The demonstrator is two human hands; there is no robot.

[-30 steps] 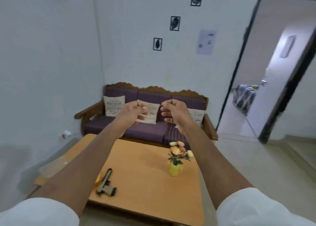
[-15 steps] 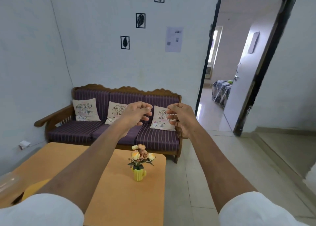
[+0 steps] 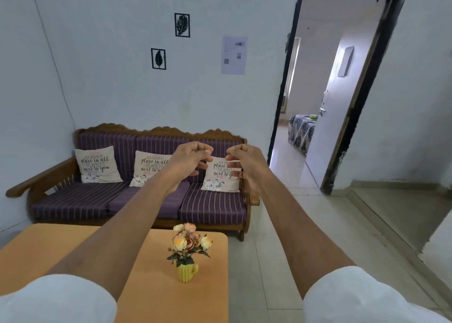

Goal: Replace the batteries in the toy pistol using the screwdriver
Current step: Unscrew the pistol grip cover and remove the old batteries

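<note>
Left hand point(image 3: 189, 160): raised above the table's far edge, fingers loosely curled, holding nothing.
Right hand point(image 3: 245, 162): raised level with it, just beside and apart, fingers loosely curled, holding nothing.
Table point(image 3: 49, 249): orange top; yellow vase of flowers point(image 3: 187, 253) near its right edge.
Sofa point(image 3: 137, 176): beyond the far edge, three cushions.
Toy pistol: out of view.

Matt orange table point(image 3: 61, 249), carved wooden sofa point(image 3: 156, 132), striped cloth cushions point(image 3: 212, 207)

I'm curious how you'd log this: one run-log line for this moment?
left hand: raised, empty | right hand: raised, empty | toy pistol: unseen | table: flower vase
</note>
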